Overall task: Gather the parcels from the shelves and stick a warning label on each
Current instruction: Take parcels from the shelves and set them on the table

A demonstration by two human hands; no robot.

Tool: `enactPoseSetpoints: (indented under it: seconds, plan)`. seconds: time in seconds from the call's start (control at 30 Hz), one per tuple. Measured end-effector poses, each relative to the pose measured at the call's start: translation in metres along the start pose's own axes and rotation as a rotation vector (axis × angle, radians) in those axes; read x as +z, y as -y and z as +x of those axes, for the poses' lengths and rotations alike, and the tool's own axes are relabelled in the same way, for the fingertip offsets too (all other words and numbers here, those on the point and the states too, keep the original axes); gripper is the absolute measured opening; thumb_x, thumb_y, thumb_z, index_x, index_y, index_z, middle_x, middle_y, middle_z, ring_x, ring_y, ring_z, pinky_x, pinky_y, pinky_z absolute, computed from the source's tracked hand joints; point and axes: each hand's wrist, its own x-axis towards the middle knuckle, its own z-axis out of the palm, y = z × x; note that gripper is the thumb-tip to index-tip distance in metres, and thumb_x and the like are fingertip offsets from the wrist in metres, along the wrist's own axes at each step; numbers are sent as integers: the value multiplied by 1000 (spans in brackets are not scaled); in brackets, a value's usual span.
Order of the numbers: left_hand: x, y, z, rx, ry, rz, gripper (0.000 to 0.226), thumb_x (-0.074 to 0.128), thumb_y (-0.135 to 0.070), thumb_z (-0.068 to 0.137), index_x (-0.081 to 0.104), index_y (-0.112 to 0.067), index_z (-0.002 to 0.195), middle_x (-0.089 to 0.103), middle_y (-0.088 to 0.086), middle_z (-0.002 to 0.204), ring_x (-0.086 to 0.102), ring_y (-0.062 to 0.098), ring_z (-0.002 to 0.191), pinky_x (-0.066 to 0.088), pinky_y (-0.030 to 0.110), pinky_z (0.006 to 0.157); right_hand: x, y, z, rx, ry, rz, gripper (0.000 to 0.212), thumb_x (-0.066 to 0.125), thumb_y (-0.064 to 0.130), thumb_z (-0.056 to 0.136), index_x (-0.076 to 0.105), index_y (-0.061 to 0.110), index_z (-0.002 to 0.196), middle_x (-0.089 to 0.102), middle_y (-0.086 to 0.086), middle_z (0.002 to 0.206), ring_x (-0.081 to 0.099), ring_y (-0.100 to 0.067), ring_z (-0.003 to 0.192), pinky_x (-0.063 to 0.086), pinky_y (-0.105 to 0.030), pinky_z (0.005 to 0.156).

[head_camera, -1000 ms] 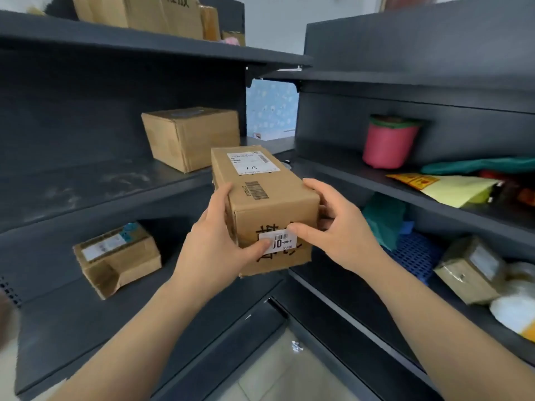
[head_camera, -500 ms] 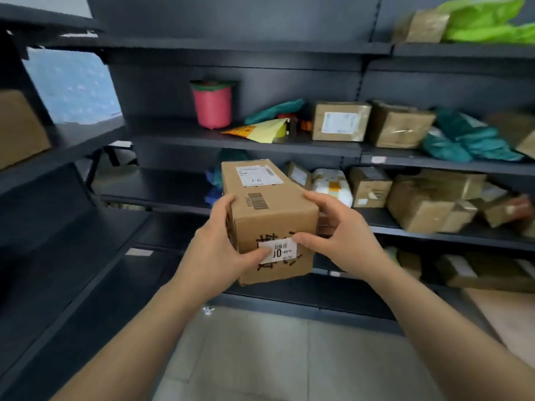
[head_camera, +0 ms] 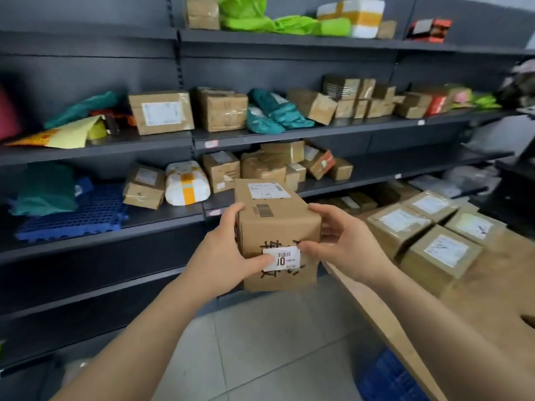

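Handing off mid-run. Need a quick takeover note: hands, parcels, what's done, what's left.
Left hand: grips the held box by its left side, thumb pressing the small white sticker on the near face.
Right hand: grips the box's right side, thumb at the sticker's right edge.
The sticker shows a barcode; whether it is the warning label is unclear.
Done: four boxes sit grouped on the brown table at right; warning labels on them can't be made out.
Left: probably set this box with them, then fetch the parcels on the shelves.
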Motion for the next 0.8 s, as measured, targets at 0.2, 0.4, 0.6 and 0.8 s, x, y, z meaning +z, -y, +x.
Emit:
enactPoseSetpoints:
  seconds: [0.2,0.4,0.6,0.8]
  plan:
    - [101,-51,47,87,149,-12,104,82,-49,61,16,-44,140,48,-17,131,50,7,112,47,27,87,-83,-74,-28,137,-113,-72,73,83,30,70,49,29,134,62,16,116,62,-2,103,54,-28,91]
    - [180,-100,83,191,253,-40,103,83,-46,62,15,-46,140,45,-15,133,49,9,113,46,28,88,-150,-119,-57,228,-277,-85,72,85,26,69,50,28,133,63,18,111,64,1,98,54,-23,87]
    - [240,-148,119,291,364,-70,114,86,-43,61,10,-43,146,43,-22,137,48,4,116,42,23,88,-202,-148,-75,299,-433,-169,74,84,26,70,49,27,135,60,23,113,62,3,99,54,-20,86]
    - [298,-189,168,406,474,-34,115,86,-40,62,12,-36,150,40,-15,145,43,7,126,39,25,97,-246,-181,-75,397,-563,-260,74,83,31,70,47,28,135,61,19,116,61,0,101,54,-26,89]
